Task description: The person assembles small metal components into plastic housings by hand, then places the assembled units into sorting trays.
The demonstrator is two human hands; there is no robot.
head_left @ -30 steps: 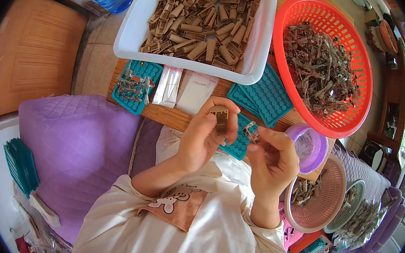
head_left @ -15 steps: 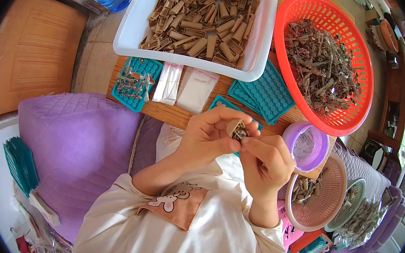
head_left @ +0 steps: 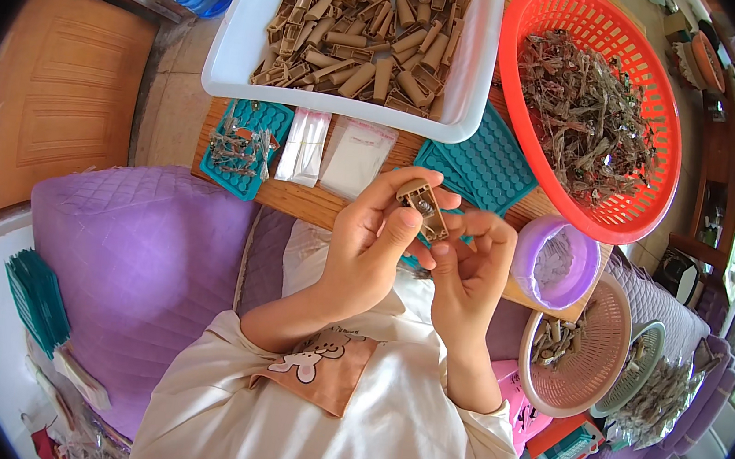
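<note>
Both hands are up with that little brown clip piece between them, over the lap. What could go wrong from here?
The brown clip piece is pinched only by fingertips of the left hand and right hand, above the lap; a slip could drop it into clothing. The purple cup sits near the board's edge by the right hand, so a nudge might tip it.

The white rectangular plastic tub (head_left: 469,89) of tan clip halves is cut off by the top edge. Below it, part of the small brown plastic clip piece (head_left: 423,210) hides behind the left hand (head_left: 374,248) and right hand (head_left: 470,270). Right of the tub, the grey metal bits in the red round basket (head_left: 661,125) are too small to tell apart.
</note>
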